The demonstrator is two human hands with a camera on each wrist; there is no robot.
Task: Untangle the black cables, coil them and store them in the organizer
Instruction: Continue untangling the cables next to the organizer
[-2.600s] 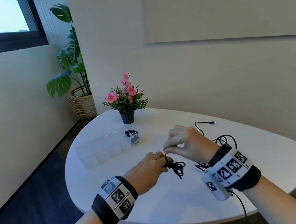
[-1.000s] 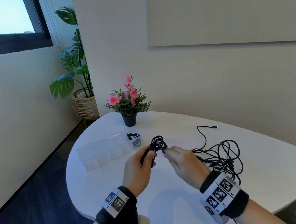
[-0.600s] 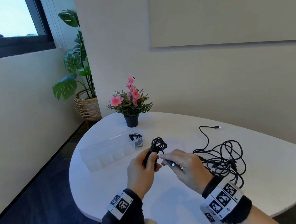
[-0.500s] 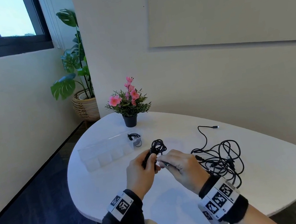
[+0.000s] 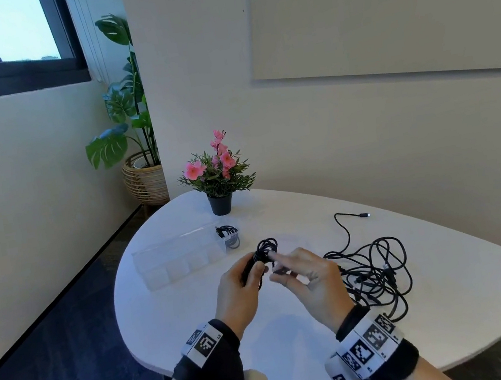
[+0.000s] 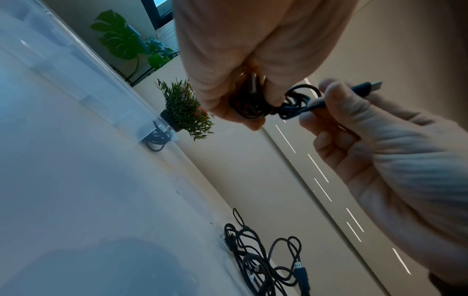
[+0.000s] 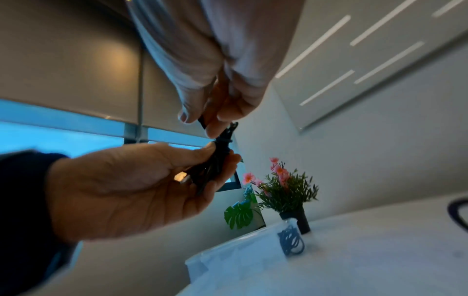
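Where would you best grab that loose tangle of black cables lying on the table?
Probably from above, at a free strand: the tangle lies flat on the white table, and one cable end trails clear of the knot toward the wall, so pinching near that plug and lifting pulls fewer loops along.

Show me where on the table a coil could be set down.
Bare table lies between the organizer and the near edge, also right of the tangled cables. It is crowded around that tangle and beside the flower pot.
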